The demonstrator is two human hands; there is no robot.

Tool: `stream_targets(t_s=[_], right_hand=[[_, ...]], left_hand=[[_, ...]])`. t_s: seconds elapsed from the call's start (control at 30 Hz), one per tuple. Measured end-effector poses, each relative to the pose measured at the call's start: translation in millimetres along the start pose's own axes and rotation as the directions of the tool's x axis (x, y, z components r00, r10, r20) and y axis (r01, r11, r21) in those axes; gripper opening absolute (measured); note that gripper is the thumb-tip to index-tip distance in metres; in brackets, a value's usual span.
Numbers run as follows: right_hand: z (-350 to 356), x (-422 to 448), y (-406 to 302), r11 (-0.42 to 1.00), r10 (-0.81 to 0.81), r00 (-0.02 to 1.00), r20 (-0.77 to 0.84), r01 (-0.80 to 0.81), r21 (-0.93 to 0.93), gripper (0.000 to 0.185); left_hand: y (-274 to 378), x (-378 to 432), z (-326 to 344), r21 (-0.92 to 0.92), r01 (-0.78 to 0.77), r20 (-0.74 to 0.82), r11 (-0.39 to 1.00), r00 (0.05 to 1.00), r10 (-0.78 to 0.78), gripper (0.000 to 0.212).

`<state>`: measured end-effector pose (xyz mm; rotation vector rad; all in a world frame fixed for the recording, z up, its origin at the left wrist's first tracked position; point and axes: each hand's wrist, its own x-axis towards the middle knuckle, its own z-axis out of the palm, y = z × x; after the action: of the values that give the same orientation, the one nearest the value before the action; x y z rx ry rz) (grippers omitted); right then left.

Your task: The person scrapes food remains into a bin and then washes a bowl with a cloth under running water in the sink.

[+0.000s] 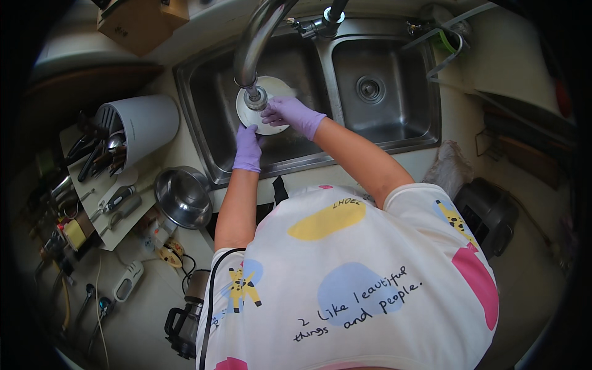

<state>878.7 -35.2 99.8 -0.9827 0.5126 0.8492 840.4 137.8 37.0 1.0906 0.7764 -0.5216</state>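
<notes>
A white plate [274, 85] is tilted over the left basin of a stainless steel double sink [296, 147]. My left hand [249, 145], in a purple disposable glove, grips the plate's near-left rim with the thumb on top. My right hand [293, 113], gloved the same way, lies over the right part of the plate with bent fingers. Whether those fingers hold anything is not clear. Directly above the plate hangs the chrome faucet spout [255, 98], which covers part of it. I cannot make out running water.
A mixer tap body [319, 27] sits behind the divider; the right basin has a drain strainer [370, 89]. Left of the sink stand a grey utensil holder [148, 122] with knives and spoons, and a steel bowl [181, 196]. A metal rack [455, 51] rises at the right.
</notes>
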Motion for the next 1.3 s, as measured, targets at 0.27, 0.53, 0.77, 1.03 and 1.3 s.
stream_targets(t_s=[0.27, 0.53, 0.77, 1.03, 1.3], right_hand=[[10, 16, -7, 0.983, -0.072, 0.997, 0.032, 0.077, -0.165, 0.013], [-31, -38, -17, 0.88, -0.275, 0.958, -0.082, 0.217, -0.422, 0.033], [-36, -26, -6, 0.966, -0.184, 0.983, 0.007, 0.182, -0.186, 0.026], [3, 22, 7, 0.973, -0.1, 0.989, 0.111, 0.074, 0.22, 0.017], [17, 39, -2, 0.999, 0.047, 0.995, -0.09, -0.049, -0.016, 0.013]], left_hand=[[-5, 0, 10, -0.412, 0.31, 0.025, 0.857, 0.944, -0.329, 0.042], [-21, 24, 4, -0.725, 0.262, 0.112, 0.637, 0.957, -0.267, 0.046], [-4, 21, -10, -0.613, 0.083, 0.052, 0.785, 0.997, -0.065, 0.051], [-1, 3, -5, -0.46, -0.086, 0.056, 0.884, 0.99, 0.126, 0.057], [-6, 1, 9, -0.533, 0.168, 0.156, 0.83, 0.983, -0.099, 0.049]])
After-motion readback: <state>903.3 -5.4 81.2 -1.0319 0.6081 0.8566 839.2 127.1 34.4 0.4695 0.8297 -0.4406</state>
